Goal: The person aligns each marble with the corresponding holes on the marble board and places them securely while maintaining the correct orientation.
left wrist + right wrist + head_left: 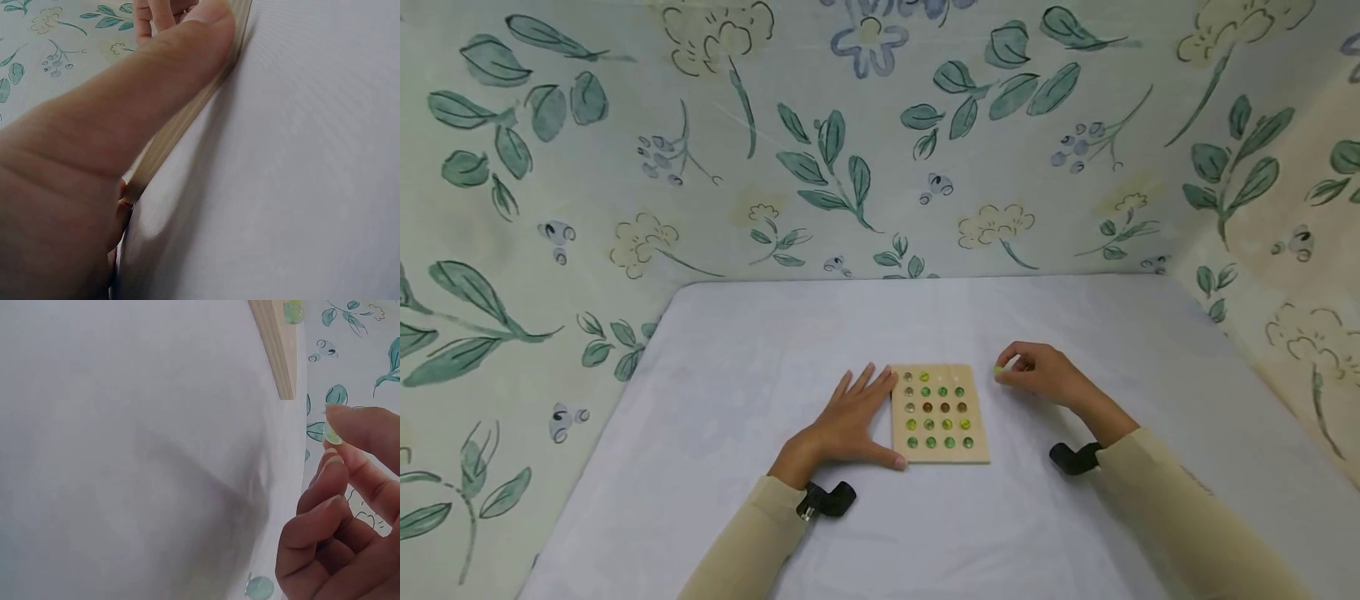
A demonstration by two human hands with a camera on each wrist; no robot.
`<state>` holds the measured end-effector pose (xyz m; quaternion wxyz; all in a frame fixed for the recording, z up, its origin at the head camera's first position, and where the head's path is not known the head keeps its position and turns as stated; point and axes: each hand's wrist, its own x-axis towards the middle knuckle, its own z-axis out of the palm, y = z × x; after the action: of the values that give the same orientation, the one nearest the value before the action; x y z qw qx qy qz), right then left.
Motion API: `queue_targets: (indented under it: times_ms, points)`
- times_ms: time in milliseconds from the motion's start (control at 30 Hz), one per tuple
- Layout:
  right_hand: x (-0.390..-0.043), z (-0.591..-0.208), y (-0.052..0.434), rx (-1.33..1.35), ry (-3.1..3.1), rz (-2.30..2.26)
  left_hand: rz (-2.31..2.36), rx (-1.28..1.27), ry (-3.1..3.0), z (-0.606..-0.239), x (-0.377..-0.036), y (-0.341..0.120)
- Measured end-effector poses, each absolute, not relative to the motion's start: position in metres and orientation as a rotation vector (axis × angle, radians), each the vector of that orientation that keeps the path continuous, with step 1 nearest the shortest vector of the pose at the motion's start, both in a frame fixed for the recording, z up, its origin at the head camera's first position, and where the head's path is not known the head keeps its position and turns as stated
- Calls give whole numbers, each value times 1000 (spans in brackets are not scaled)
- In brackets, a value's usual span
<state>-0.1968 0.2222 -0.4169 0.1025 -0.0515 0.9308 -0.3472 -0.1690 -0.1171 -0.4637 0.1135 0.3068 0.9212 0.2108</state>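
Floral wallpaper in green leaves and pale blossoms closes in on three sides of your table, which is covered in a plain white cloth. Near the middle of the table, a little toward the front edge, lies a small wooden board with rows of glass marbles seated in its holes; most are green, a few brownish, and two holes in the far row by its right corner look unfilled.

Your left hand lies flat with straight fingers against the board's left edge, thumb pressed along the wood, steadying it. Your right hand hovers just right of the board's far right corner, pinching one pale yellow-green marble between thumb and fingertips.

That marble will likely feel hard, smooth and slippery, light but quick to roll if it escapes onto the cloth. Hold it across its widest part with the fingertip pads, firmly but without squeezing it out. The board looks stiff and light, so it may slide without your flat hand bracing it.
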Motion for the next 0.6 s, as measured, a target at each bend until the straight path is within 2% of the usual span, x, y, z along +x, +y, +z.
queue_targets:
  times_ms: [600]
  points:
    - [-209,-422,184,-250,2701,-1082,620,905,2687,-464,-171,-118]
